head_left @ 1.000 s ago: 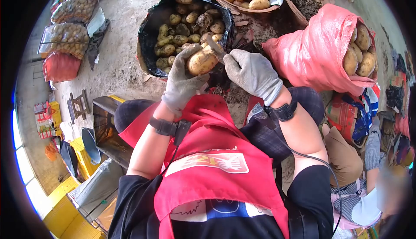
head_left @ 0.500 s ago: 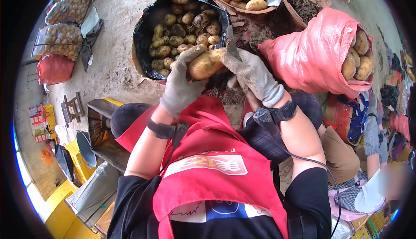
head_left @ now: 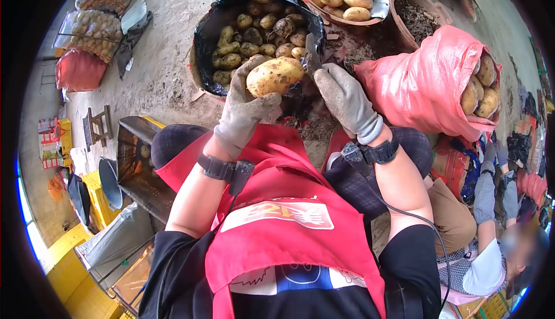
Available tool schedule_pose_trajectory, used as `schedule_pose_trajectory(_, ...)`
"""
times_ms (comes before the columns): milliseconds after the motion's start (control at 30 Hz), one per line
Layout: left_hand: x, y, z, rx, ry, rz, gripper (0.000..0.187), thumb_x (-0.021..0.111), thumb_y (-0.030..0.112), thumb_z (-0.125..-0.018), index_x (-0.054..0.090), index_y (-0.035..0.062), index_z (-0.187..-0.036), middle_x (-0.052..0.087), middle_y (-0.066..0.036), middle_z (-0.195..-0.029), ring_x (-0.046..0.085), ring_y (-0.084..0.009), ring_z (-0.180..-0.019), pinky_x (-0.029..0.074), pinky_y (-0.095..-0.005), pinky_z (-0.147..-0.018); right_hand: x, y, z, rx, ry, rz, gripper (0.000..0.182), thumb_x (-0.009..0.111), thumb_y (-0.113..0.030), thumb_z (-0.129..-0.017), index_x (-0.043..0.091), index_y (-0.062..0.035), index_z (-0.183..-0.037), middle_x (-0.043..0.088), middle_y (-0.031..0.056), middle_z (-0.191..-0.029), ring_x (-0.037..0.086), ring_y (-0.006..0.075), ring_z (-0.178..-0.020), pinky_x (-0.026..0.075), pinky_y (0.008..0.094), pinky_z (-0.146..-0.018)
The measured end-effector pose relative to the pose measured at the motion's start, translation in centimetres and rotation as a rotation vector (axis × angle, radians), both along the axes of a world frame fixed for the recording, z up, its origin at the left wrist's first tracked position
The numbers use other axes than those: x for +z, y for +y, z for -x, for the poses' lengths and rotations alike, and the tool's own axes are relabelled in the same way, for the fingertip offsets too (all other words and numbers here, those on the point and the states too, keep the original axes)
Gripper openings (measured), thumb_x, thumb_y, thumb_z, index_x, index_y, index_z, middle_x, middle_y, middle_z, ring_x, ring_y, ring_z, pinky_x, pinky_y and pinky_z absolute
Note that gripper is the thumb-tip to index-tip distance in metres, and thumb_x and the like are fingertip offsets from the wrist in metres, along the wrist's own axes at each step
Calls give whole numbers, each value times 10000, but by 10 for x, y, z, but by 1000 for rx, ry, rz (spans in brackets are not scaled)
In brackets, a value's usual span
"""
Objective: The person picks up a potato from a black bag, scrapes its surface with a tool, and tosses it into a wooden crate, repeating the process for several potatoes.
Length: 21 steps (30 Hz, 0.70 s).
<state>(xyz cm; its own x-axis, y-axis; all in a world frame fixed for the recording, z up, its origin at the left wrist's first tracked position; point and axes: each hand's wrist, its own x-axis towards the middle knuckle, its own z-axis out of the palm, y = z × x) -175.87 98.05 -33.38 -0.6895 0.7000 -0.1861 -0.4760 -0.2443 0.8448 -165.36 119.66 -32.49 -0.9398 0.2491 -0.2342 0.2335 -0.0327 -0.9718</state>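
My left hand (head_left: 245,111), in a soiled grey-white glove, is closed around a large yellow potato (head_left: 275,77) with brown dirt patches. My right hand (head_left: 347,98), gloved the same way, grips a knife (head_left: 311,54) with a dark flat blade pointing up; its handle is hidden in the fingers. The blade stands just right of the potato, and the right fingers are apart from it. Beyond both hands is a round container lined with a black plastic bag (head_left: 202,36), holding many dirt-covered potatoes (head_left: 250,49).
Behind stand a basin (head_left: 347,22) of cleaner potatoes and a tub (head_left: 399,23) of dark soil. A pink woven sack (head_left: 419,82) of potatoes lies at right. Filled sacks (head_left: 92,36) lie far left, beside a small wooden stool (head_left: 99,126). Another person (head_left: 483,261) sits at lower right.
My right hand has drawn away from the potato to the right, with the knife. The potato has turned in my left hand and shows more of its face. The camera view has shifted slightly.
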Motion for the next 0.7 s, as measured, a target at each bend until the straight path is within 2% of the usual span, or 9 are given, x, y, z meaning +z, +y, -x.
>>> schedule_pose_trajectory(100,-2,3,-2,37,49,105,785,779,-47,-851,419,104,-1532,522,-94,-1511,543,-254,-1365,472,-401,-1143,-2,-3,-3,44,64,-236,291,536,-295,-1072,651,-55,-954,687,135,-722,690,307,-611,526,435,-579)
schedule_pose_trajectory(167,-10,7,-3,77,71,100,801,791,-47,-834,417,133,-1519,619,-105,-1334,665,-180,-1009,569,-279,-695,-10,-7,-3,60,141,-460,285,546,-294,-1061,645,-63,-926,685,171,-739,689,357,-646,526,468,-590)
schedule_pose_trajectory(233,-20,13,-4,88,122,116,794,787,-51,-839,419,135,-1517,623,-103,-1325,668,-174,-990,563,-274,-690,-12,-15,-3,105,196,-705,265,589,-294,-1022,649,-81,-877,677,245,-790,673,457,-737,521,542,-623)
schedule_pose_trajectory(300,-22,14,-5,103,175,129,786,783,-56,-843,421,136,-1514,627,-101,-1316,671,-169,-970,557,-270,-686,-9,-16,-4,177,208,-708,264,613,-297,-1009,653,-78,-867,675,238,-771,676,452,-728,518,536,-616)
schedule_pose_trajectory(367,-16,12,-5,54,97,143,787,831,30,-862,420,73,-1531,526,-96,-1512,536,-237,-1371,471,-387,-1140,-9,-12,-4,121,171,-551,271,611,-302,-1017,663,-70,-889,679,229,-767,681,441,-726,523,519,-619)
schedule_pose_trajectory(400,-15,13,-5,55,98,144,787,831,30,-862,420,73,-1531,526,-96,-1512,536,-237,-1371,471,-387,-1140,-8,-7,-4,58,144,-397,277,605,-305,-1026,671,-64,-909,683,222,-768,686,432,-721,527,504,-619)
schedule_pose_trajectory(467,-13,14,-5,52,104,127,776,779,-53,-853,417,130,-1514,631,-91,-1311,665,-161,-1010,550,-260,-689,2,1,-1,-62,-19,-88,349,555,-337,-1062,680,-26,-964,712,210,-814,718,349,-699,540,431,-617)
schedule_pose_trajectory(633,-5,16,-8,69,97,126,785,779,-49,-846,416,139,-1517,636,-86,-1291,663,-137,-959,538,-249,-669,-34,21,4,-56,-15,-305,400,541,-351,-1070,684,12,-979,723,91,-767,713,156,-709,555,331,-628)
schedule_pose_trajectory(700,-5,2,-2,62,107,84,794,779,-50,-843,416,158,-1518,644,-88,-1260,647,-118,-858,520,-234,-623,-6,9,9,-101,-110,9,356,550,-337,-1081,663,-4,-1026,708,71,-865,674,134,-726,518,281,-596)
